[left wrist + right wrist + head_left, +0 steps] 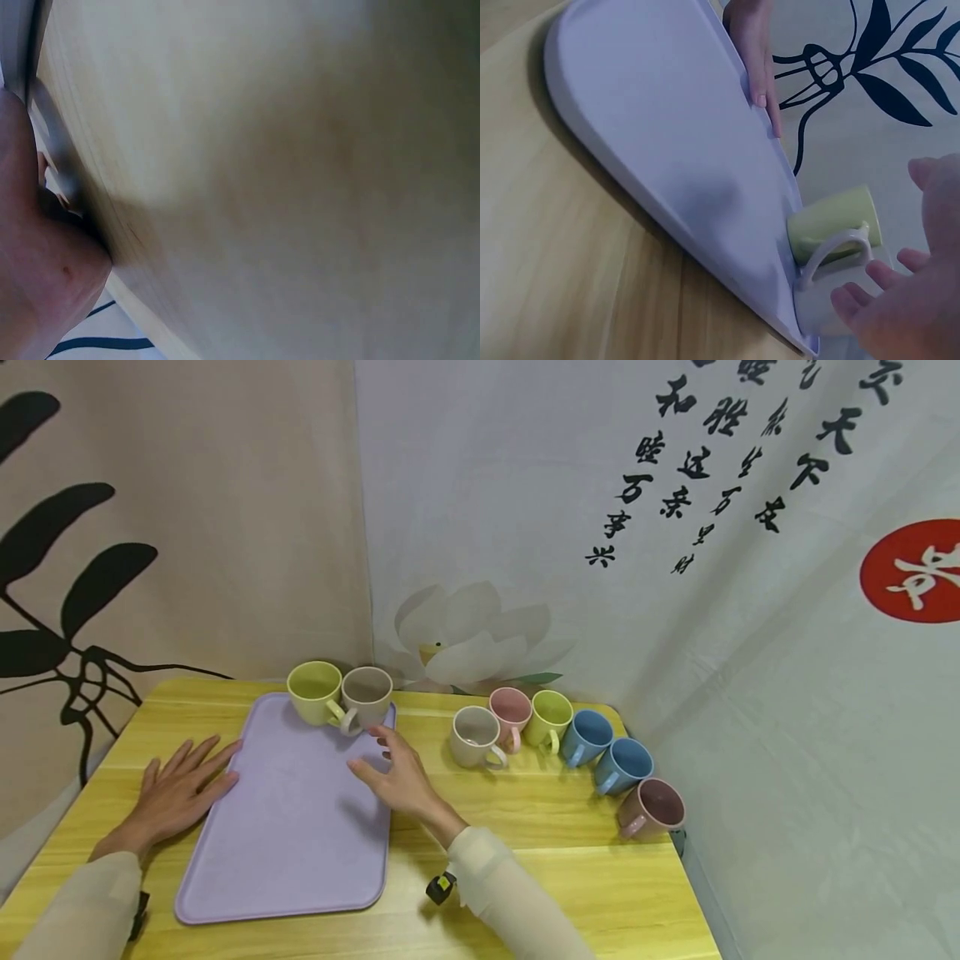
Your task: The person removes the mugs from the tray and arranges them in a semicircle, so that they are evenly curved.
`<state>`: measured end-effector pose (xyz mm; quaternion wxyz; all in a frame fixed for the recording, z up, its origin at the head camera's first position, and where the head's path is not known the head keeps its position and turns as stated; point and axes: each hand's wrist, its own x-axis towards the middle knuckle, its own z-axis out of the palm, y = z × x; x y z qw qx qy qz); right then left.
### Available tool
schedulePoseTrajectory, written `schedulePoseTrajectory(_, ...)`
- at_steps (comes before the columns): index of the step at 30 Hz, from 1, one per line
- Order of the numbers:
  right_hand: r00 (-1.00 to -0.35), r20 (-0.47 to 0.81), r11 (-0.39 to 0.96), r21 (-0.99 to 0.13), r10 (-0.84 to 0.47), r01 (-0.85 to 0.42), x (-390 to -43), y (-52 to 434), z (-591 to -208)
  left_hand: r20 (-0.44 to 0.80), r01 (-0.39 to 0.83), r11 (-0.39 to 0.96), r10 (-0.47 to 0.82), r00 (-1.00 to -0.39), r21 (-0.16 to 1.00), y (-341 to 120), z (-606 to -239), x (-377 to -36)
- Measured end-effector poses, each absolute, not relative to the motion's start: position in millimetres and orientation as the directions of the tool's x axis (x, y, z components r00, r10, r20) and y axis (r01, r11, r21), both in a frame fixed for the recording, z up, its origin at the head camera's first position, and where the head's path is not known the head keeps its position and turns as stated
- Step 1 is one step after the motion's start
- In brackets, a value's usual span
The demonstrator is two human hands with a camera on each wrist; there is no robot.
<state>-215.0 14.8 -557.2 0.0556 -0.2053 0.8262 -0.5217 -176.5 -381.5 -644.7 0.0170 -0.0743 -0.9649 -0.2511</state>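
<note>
A lilac tray [285, 827] lies on the yellow wooden table [525, 877]. At its far end stand a yellow-green mug [315, 692] and a beige mug [367, 697], side by side. My right hand [397, 774] hovers over the tray's right side just short of the beige mug, fingers spread and holding nothing. My left hand [176, 793] lies flat on the table, fingertips against the tray's left edge. In the right wrist view the tray [667, 150], the green mug [832, 219], the beige mug's handle [832, 251] and my right fingers [922, 300] show.
A curved row of several mugs stands right of the tray: beige [474, 737], pink [511, 711], yellow-green [550, 717], two blue [587, 737] [624, 765] and a mauve one [652, 808] near the right edge. Printed cloth hangs behind the table.
</note>
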Motion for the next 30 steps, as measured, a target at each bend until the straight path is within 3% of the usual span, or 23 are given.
schedulePoseTrajectory(14, -0.916, 0.067, 0.285, -0.939, -0.395, -0.191, -232, -15, -570, 0.077, 0.163, 0.863, 0.143, -0.987, 0.477, -382, -644, -177)
schedulePoseTrajectory(30, -0.963, 0.012, 0.252, -0.964, -0.270, -0.083, -241, -40, -575, 0.071, 0.153, 0.861, 0.135, -0.988, 0.484, -381, -643, -176)
